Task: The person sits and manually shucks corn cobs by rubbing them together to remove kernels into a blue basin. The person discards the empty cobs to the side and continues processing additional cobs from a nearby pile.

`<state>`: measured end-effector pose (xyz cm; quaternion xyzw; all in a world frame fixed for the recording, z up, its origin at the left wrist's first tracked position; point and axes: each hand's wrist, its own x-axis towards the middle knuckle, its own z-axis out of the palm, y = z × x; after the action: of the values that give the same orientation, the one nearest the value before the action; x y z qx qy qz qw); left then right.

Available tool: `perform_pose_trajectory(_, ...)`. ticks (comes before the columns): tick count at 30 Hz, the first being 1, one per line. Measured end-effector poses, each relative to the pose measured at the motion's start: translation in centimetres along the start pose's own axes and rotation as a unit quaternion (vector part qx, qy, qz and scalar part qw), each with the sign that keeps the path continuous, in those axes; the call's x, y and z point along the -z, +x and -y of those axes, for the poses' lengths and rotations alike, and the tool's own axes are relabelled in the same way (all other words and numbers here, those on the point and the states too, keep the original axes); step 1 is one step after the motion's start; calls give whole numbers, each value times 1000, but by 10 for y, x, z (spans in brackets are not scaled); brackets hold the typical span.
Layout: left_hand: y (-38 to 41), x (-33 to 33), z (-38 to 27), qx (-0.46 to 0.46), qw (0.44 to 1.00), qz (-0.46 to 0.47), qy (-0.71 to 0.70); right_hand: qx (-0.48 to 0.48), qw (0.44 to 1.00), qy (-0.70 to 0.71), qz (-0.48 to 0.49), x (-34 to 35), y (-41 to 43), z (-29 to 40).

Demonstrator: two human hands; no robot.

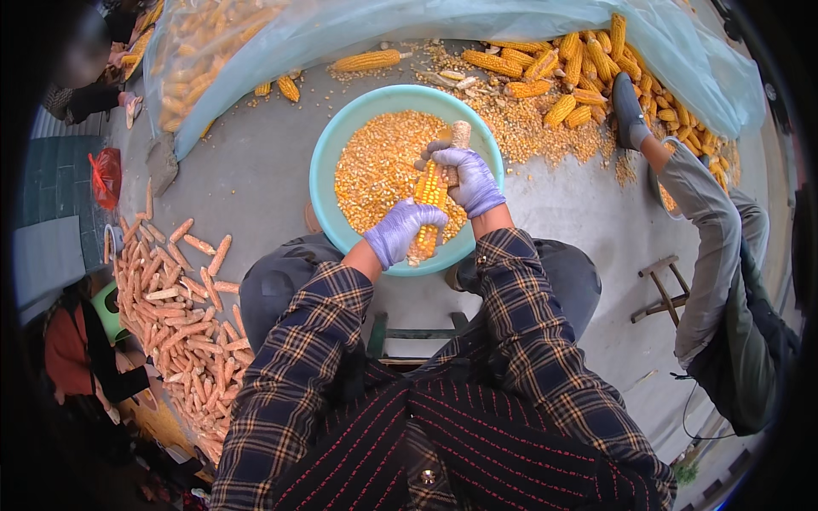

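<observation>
My left hand, in a purple-and-grey work glove, grips the lower part of a partly shelled yellow corn cob. Rows of kernels remain on its face, and paler bare strips show beside them. In my right hand, gloved the same way, is a bare corncob whose end sticks up past the fingers. It lies against the upper part of the yellow cob. Both hands are above a turquoise plastic basin between my knees. Loose corn kernels fill much of its floor.
Bare cobs are heaped at left, near a red plastic bag and a stone. Unshelled ears and scattered kernels lie ahead, under blue plastic sheeting. A person sits at right beside a wooden stool; others are at left.
</observation>
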<state>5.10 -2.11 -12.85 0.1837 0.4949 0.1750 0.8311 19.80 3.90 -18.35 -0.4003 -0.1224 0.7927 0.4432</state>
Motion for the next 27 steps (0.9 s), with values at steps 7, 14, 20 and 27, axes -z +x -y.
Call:
perform_pose_trajectory(7, -4, 7, -4, 89, 918, 198, -333, -34, 960, 274, 41, -25, -25, 15)
perform_pose_trajectory(14, -5, -2, -7, 104, 948, 126, -271, -10, 981, 184, -61, -22, -8, 6)
perform_pose_trajectory(20, -2, -8, -4, 43, 999, 13, -4, -26, 993, 32, -114, -16, -3, -1)
perform_pose_trajectory(27, 9, -9, 5, -39, 982, -82, 164, -30, 988, -86, -125, -4, 17, -18)
